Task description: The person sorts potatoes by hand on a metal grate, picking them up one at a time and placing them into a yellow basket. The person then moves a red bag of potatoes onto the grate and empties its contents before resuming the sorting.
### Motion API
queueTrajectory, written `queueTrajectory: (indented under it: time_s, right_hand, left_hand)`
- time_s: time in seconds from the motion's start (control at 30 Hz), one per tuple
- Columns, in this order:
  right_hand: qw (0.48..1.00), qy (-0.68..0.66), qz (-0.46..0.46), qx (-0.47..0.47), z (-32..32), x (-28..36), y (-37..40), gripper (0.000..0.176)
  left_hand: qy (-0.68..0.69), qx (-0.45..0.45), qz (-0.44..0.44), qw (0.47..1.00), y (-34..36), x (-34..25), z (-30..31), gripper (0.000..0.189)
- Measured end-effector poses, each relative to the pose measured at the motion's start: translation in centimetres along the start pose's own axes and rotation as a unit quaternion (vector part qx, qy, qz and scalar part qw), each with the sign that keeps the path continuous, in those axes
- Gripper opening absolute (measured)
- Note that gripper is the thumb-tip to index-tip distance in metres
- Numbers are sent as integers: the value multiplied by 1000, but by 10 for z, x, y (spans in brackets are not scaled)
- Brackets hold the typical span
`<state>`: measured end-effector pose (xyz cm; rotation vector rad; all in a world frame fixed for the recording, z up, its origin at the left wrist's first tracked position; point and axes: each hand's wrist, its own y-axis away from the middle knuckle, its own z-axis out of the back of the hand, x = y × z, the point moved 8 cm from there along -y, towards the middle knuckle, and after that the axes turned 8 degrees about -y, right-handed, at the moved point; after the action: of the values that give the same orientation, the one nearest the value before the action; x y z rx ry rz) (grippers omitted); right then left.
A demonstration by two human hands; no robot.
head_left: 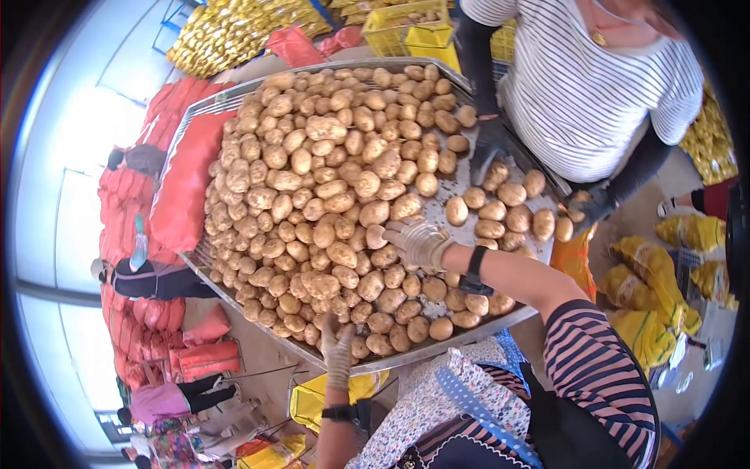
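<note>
Across a wide metal surface lies a broad heap of potatoes, many with earth on their skins, packed close on one side and thinning out toward the other, where bare metal shows between them. The right hand, gloved, reaches into the middle of the heap, its fingers against a potato; whether they are clamped on it I cannot tell. The left hand, also gloved, is at the near edge of the heap, its fingers pointing into the potatoes, with thumb and fingers apart. A dark band sits on the right wrist.

Opposite stands a co-worker in a striped shirt. One dark-gloved hand of theirs is just beside the looser potatoes; the other is at the end of the surface, by a few potatoes. Beneath that end hangs an orange bag.

A red sack lies at the opposite end. Beyond it, more red sacks are piled; yellow sacks lie on the floor behind the co-worker, and a yellow crate stands past the far edge.
</note>
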<state>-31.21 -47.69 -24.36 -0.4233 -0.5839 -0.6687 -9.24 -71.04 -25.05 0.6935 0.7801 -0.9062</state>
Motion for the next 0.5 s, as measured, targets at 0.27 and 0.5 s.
queueTrajectory:
  time_s: [0.27, 0.5]
  right_hand:
    - [954, 216, 39, 206, -34, -14, -122, 46]
    - [993, -59, -71, 79, 26, -21, -83, 57]
  left_hand:
    - [159, -55, 105, 980, 74, 7, 16, 50]
    - [248, -97, 136, 954, 62, -32, 24, 48]
